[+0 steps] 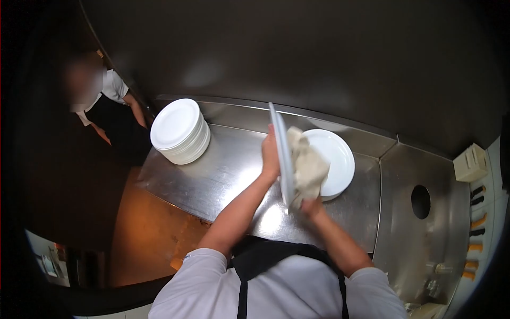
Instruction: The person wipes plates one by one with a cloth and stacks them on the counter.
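Note:
A white plate (282, 154) stands nearly on edge above the steel counter (223, 175). My left hand (270, 154) grips it from its left side, the fingers partly hidden behind it. On the plate's right face lies a beige cloth (309, 169), bunched and blurred. My right hand (312, 207) is closed on the cloth's lower end. Just right of the cloth, a white plate (337, 162) lies face up on a low stack, partly covered by the cloth. A tall stack of white plates (178, 127) sits at the counter's left end.
At the left stands a person (111, 106) in a white shirt and dark apron. The counter has a raised back edge. To the right are a steel surface with a round dark hole (421, 202), a beige box (470, 164) and several orange and black handles on the wall.

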`<state>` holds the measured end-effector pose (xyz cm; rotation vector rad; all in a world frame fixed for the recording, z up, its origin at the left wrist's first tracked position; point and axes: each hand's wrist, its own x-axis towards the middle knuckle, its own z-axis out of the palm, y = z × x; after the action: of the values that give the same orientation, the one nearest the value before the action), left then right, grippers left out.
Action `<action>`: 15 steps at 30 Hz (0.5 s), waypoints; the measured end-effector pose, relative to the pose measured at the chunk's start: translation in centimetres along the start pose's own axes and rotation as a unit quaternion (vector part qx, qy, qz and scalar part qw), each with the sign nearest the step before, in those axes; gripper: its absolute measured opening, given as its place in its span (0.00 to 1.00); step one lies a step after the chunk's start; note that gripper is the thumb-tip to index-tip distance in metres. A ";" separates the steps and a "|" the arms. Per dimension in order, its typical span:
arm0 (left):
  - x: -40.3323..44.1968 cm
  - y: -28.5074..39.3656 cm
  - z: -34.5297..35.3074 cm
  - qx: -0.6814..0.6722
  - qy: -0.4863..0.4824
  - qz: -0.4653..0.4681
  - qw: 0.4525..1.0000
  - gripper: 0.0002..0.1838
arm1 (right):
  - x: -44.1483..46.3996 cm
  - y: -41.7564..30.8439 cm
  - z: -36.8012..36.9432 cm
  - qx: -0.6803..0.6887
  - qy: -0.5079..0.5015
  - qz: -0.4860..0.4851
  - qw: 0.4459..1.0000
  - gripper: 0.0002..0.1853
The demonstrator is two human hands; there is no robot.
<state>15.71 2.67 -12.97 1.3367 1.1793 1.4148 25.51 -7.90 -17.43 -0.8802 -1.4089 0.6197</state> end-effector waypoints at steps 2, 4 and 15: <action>0.9 -2.7 -3.5 0.002 0.019 -0.011 1.000 0.32 | 2.7 -9.6 1.5 -0.012 -0.073 -0.010 0.997 0.29; 0.3 -4.4 -5.7 0.014 0.018 -0.025 0.999 0.32 | 5.8 -13.5 2.9 0.213 -0.042 0.004 0.976 0.31; -4.1 -2.1 -12.2 0.048 -0.048 -0.001 0.998 0.29 | 1.6 -11.9 8.6 0.057 -0.124 -0.051 0.989 0.34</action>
<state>3.82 -1.88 -15.72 1.4540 1.1975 1.2923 15.61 -11.93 -7.27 -0.6520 -1.6129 0.7433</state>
